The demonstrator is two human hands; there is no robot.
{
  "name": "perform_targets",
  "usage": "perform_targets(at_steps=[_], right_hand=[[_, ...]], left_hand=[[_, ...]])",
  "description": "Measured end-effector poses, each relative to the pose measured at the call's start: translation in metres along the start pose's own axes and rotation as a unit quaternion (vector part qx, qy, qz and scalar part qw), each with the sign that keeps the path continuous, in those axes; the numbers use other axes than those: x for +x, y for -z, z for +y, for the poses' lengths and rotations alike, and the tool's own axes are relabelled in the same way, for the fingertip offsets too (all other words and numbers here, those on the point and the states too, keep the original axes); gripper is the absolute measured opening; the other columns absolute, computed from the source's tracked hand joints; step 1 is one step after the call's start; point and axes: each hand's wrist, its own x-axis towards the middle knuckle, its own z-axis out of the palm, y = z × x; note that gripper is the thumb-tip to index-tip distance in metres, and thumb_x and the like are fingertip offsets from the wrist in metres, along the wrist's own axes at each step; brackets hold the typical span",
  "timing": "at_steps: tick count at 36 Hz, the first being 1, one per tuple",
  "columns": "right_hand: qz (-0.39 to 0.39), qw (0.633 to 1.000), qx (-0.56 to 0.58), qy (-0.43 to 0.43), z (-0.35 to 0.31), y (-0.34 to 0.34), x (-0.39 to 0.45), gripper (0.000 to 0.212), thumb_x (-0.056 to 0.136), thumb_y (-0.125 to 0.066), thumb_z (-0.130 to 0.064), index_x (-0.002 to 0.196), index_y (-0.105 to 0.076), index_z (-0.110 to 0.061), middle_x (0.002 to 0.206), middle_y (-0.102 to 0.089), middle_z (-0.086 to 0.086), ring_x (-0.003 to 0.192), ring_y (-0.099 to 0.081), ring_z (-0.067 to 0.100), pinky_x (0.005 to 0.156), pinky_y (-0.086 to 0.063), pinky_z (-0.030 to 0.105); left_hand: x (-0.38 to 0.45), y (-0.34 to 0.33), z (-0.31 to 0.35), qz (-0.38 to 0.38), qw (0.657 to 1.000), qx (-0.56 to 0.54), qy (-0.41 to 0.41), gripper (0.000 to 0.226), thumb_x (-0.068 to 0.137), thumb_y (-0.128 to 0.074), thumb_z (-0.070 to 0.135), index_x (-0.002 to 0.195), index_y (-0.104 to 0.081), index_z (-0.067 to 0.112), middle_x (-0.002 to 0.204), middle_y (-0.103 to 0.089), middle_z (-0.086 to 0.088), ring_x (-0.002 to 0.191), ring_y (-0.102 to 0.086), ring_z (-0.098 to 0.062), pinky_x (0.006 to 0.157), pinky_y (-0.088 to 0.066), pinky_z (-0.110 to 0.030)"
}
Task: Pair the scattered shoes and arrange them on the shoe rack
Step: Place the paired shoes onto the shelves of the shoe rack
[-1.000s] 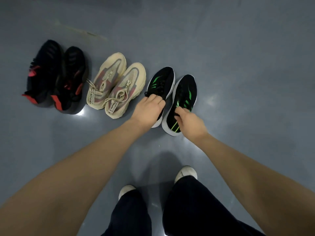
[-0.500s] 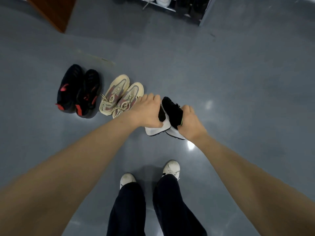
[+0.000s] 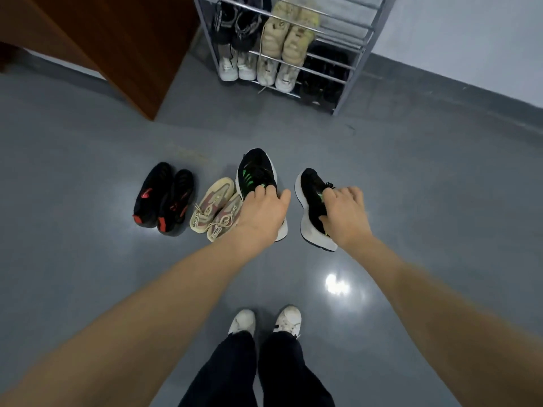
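Gripping one black-and-green sneaker each: your left hand curls over the collar of the left black-and-green sneaker, fingers tucked into the opening, thumb out to the side. Your right hand pinches the right black-and-green sneaker at its collar, fingers over the tongue; that shoe is tipped so its white sole faces left. Both shoes point toe-forward toward the shoe rack, apart from each other, with a gap of floor between. Cannot tell whether either is fully off the floor.

Just left of your left hand, the beige-and-pink sneaker pair sits side by side on the floor, its heel partly hidden by your wrist. Further left, the black-and-red sneaker pair sits side by side, near the beige pair.

Metal rack stands at the far edge of the floor against the wall, holding dark shoes and tan shoes on an upper shelf, white sneakers and dark shoes below. Brown wooden furniture stands left of the rack. Your own white shoes and dark trousers show at the near edge.
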Motion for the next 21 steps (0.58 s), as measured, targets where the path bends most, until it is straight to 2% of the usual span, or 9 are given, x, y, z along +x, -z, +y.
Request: perform_targets(at_steps=[3,5,8,12,16,21], right_hand=[[0.004,0.999,0.041,0.017,0.004,0.02,0.01,0.02,0.081,-0.052,-0.003,0.084,-0.034,-0.012,0.09,-0.059,0.009,0.09,-0.052,0.032,0.078,-0.026,0.027],[0.003,0.998,0.055,0.015,0.007,0.03,0.017,0.018,0.083,-0.051,-0.003,0.088,-0.037,-0.012,0.093,-0.058,0.008,0.088,-0.051,0.031,0.073,-0.025,0.027],[-0.008,0.995,0.099,0.026,0.011,0.04,0.04,0.022,0.082,-0.05,0.0,0.091,-0.038,-0.016,0.097,-0.056,0.005,0.092,-0.049,0.029,0.079,-0.028,0.033],[-0.058,0.984,0.165,-0.001,0.012,0.048,0.086,0.022,0.082,-0.053,-0.006,0.1,-0.041,-0.012,0.099,-0.041,0.0,0.097,-0.038,0.023,0.075,-0.021,0.032],[-0.09,0.982,0.166,-0.016,0.016,0.049,0.126,0.039,0.076,-0.062,-0.018,0.108,-0.041,-0.01,0.103,-0.035,0.001,0.091,-0.028,0.02,0.076,-0.022,0.03],[-0.154,0.978,0.138,-0.03,0.023,0.055,0.169,0.057,0.069,-0.062,-0.007,0.119,-0.035,-0.01,0.105,-0.028,0.001,0.095,-0.029,0.022,0.078,-0.021,0.028]], left_hand=[[0.008,0.022,-0.003,0.023,1.0,0.012,-0.001,0.054,0.075,-0.069,0.005,0.12,-0.039,0.01,0.115,-0.048,-0.011,0.104,-0.048,-0.028,0.081,-0.04,-0.033],[0.015,0.032,-0.007,0.038,0.999,0.019,-0.002,0.053,0.075,-0.065,0.0,0.12,-0.04,0.01,0.115,-0.049,-0.011,0.104,-0.049,-0.028,0.081,-0.041,-0.033],[0.034,0.044,-0.017,0.043,0.999,0.012,-0.004,0.055,0.077,-0.062,-0.001,0.125,-0.037,0.009,0.117,-0.045,-0.012,0.106,-0.046,-0.029,0.082,-0.04,-0.033],[0.063,0.054,-0.034,0.04,0.999,-0.009,0.001,0.057,0.078,-0.063,0.0,0.127,-0.035,0.009,0.121,-0.041,-0.012,0.11,-0.042,-0.029,0.074,-0.034,-0.03],[0.096,0.063,-0.054,0.031,0.999,-0.028,-0.005,0.056,0.077,-0.064,0.0,0.124,-0.036,0.011,0.121,-0.038,-0.011,0.111,-0.04,-0.028,0.068,-0.033,-0.026],[0.141,0.078,-0.079,0.01,0.999,-0.037,-0.029,0.055,0.077,-0.064,0.0,0.123,-0.038,0.01,0.124,-0.037,-0.011,0.113,-0.039,-0.028,0.07,-0.033,-0.025]])
